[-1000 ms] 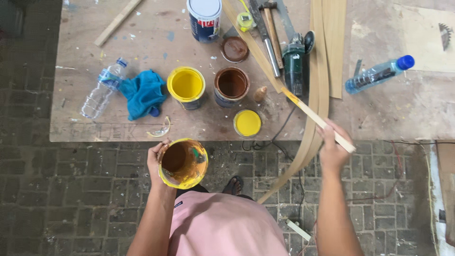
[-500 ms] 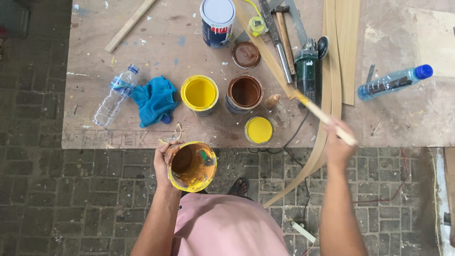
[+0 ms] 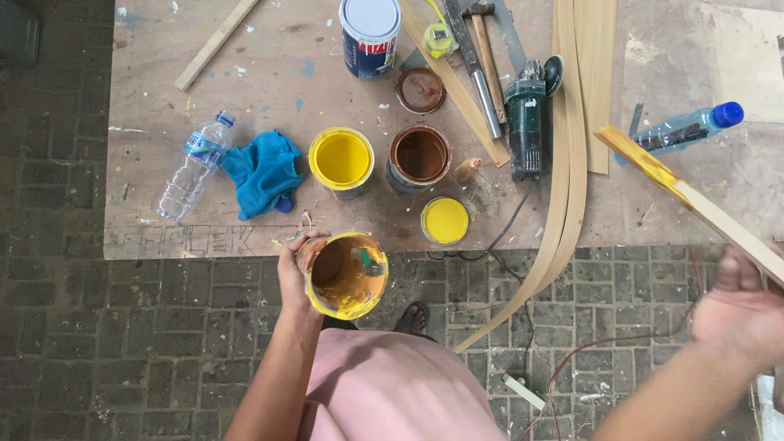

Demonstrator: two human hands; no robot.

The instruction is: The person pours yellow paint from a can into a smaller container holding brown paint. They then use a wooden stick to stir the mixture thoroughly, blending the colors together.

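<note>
My left hand (image 3: 294, 273) grips a yellow-stained paint can (image 3: 347, 278) with brownish-yellow paint inside, held just off the near edge of the plywood board (image 3: 245, 82). My right hand (image 3: 739, 310), blurred at the right edge, holds a flat wooden stir stick (image 3: 694, 200) whose yellow-coated tip points up and left over the board. On the board in front of me stand an open can of yellow paint (image 3: 340, 159), an open can of brown paint (image 3: 420, 155) and a yellow lid (image 3: 445, 220).
A blue rag (image 3: 261, 171) and an empty plastic bottle (image 3: 192, 167) lie left. A closed white-lidded can (image 3: 370, 33), brown lid (image 3: 420, 90), hammer (image 3: 486, 57), angle grinder (image 3: 527, 122), curved wood strips (image 3: 563, 180) and a blue-capped bottle (image 3: 686, 126) lie right. Brick paving surrounds.
My right hand has swung the stir stick away to the right, off the curved strips. The left hand keeps the can in the same place.
</note>
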